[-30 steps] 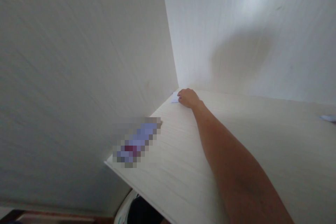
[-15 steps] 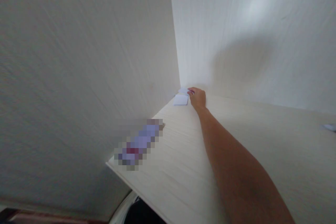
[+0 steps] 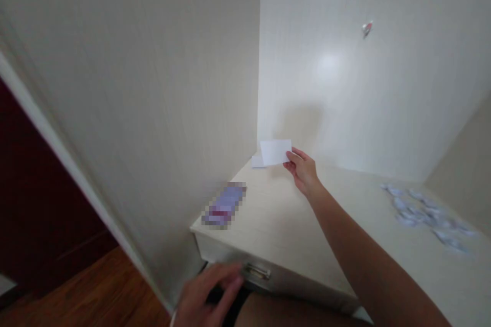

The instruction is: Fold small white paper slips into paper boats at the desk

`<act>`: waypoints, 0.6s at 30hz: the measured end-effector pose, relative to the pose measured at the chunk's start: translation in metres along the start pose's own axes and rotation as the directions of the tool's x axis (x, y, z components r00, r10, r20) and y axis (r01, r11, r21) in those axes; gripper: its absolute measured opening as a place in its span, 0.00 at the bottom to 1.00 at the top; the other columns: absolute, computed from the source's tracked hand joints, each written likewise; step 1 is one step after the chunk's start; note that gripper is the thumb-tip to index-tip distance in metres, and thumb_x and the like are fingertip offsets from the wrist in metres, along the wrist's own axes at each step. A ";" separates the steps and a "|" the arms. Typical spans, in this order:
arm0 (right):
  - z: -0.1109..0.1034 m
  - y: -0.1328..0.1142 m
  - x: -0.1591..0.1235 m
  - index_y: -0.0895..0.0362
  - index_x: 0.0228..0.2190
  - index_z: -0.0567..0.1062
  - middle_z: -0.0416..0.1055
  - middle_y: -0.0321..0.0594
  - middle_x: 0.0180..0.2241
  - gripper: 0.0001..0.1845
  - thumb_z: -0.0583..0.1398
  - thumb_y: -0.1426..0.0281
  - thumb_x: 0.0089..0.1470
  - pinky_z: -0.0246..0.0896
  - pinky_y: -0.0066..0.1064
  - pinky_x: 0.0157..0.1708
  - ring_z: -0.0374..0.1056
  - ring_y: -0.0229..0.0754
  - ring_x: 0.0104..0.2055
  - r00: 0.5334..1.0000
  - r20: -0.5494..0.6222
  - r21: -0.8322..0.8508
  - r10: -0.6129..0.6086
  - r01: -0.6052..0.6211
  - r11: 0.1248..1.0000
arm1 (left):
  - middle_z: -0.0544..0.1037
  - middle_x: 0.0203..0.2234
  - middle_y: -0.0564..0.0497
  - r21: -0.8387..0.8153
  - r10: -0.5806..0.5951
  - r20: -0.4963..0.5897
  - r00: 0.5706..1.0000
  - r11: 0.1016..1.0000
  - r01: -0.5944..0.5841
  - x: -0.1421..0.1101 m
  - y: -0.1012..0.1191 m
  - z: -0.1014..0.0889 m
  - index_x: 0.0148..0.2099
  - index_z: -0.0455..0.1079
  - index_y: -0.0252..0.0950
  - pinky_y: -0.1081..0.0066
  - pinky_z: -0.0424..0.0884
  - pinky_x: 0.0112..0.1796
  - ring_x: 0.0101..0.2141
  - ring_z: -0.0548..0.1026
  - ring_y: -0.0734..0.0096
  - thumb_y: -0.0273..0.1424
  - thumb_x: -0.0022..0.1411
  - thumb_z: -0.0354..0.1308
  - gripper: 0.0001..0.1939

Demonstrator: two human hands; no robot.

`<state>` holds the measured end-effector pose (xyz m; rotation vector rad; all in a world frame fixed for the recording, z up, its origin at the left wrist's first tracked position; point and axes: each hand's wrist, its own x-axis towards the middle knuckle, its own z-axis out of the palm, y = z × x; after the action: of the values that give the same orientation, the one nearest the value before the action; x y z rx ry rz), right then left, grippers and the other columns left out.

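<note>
My right hand (image 3: 303, 169) is stretched toward the back left corner of a pale wooden shelf (image 3: 291, 230) inside a cabinet. It pinches a white card (image 3: 275, 152) by its right edge and holds it lifted above the shelf. Another white card (image 3: 257, 162) lies flat in the corner just beneath. My left hand (image 3: 207, 299) is low in the view, its fingers curled over something dark at the front of the drawer below the shelf; what it holds is blurred.
A blurred-out purple flat object (image 3: 224, 205) lies on the shelf by the left wall. Several small pale scraps (image 3: 425, 214) are scattered at the right. A metal drawer handle (image 3: 258, 271) sits under the shelf edge. The cabinet walls close in left and behind. Wooden floor (image 3: 95, 291) lies lower left.
My right hand has picked a white card up from the corner and drawn it back a little. The view has pulled back, and my left hand has come into sight.
</note>
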<state>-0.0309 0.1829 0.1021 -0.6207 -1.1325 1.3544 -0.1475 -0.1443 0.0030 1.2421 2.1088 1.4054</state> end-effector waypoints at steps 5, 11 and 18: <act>-0.031 -0.045 -0.093 0.56 0.45 0.81 0.83 0.43 0.39 0.21 0.71 0.65 0.47 0.79 0.33 0.35 0.79 0.41 0.36 0.994 -0.100 0.082 -0.052 0.060 0.995 | 0.76 0.59 0.36 -0.553 0.299 -0.108 0.948 0.774 -0.307 0.077 0.109 0.064 0.66 0.69 0.38 0.60 0.81 0.46 0.50 0.80 0.58 0.41 0.63 0.67 0.32; -0.047 -0.077 -0.174 0.57 0.50 0.81 0.83 0.43 0.40 0.29 0.72 0.60 0.47 0.80 0.37 0.38 0.79 0.44 0.39 0.943 -0.264 0.070 -0.204 0.229 0.971 | 0.81 0.54 0.37 -0.606 0.408 -0.245 0.879 0.643 -0.468 0.051 0.173 0.087 0.65 0.72 0.30 0.62 0.82 0.47 0.48 0.82 0.58 0.41 0.66 0.65 0.29; -0.035 -0.110 -0.236 0.57 0.48 0.84 0.83 0.48 0.44 0.24 0.69 0.57 0.54 0.82 0.43 0.40 0.80 0.47 0.38 0.762 -0.408 -0.171 -0.503 0.478 0.862 | 0.84 0.50 0.43 -0.504 0.414 -0.391 0.822 0.651 -0.568 0.004 0.191 0.071 0.69 0.68 0.34 0.74 0.81 0.34 0.33 0.79 0.72 0.42 0.67 0.65 0.33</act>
<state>0.0839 -0.0526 0.1224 -0.5793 -0.8747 0.6781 -0.0102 -0.0729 0.1356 1.4630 1.2420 2.3408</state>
